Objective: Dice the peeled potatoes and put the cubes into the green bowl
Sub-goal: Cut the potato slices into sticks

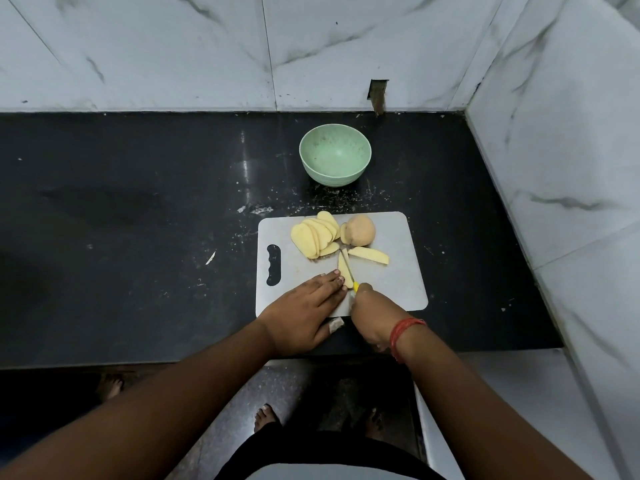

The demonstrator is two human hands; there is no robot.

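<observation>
We see a black polished stone desk (138, 220) carrying a grey rounded-rectangle cutting board (391, 289), with a pale green round bowl (335, 154) standing beyond the board's far edge, well apart from both hands. On the board's far half lies a fanned stack of pale yellow potato slices (313, 237), just beside a rounded potato end piece (361, 230) and a single long slice (369, 255). Our left hand (304, 313) lies flat, fingers straight, its fingertips pressing a narrow potato strip (343, 270) at the board's middle. Our right hand (372, 320) curls round a yellow-handled knife (354, 284), whose blade runs along that strip, touching it.
</observation>
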